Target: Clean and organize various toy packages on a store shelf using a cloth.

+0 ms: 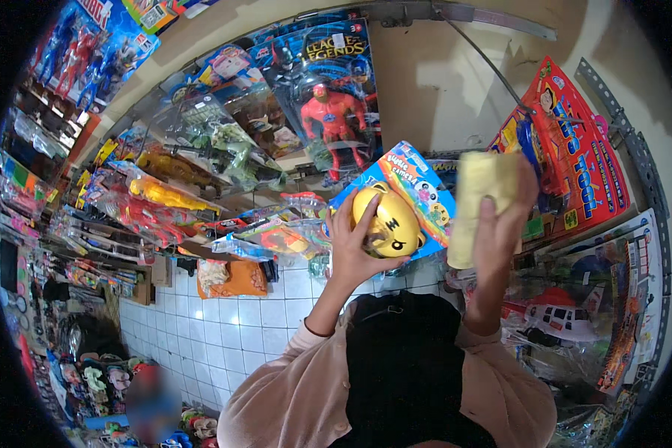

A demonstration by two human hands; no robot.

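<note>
A round yellow toy (397, 224) with a cat-like face is mounted on a blue and rainbow card (418, 175) in front of me. My left hand (353, 243) grips this toy, its fingers spread over the yellow shell and the thumb along the lower edge. To the right of the card, my right hand (504, 220) holds a pale yellow cloth (479, 201), the thumb pressed against it. Motion smears the cloth and part of that hand. A small gap seems to lie between the cloth and the card's right edge.
Packaged toys hang all round: a red action figure (332, 116) behind, a red tool-set card (575, 149) at right, and a boxed toy helicopter (564, 313) below it. A metal rod (489, 63) juts overhead. An orange bag (235, 278) lies on the white tiled floor (209, 328).
</note>
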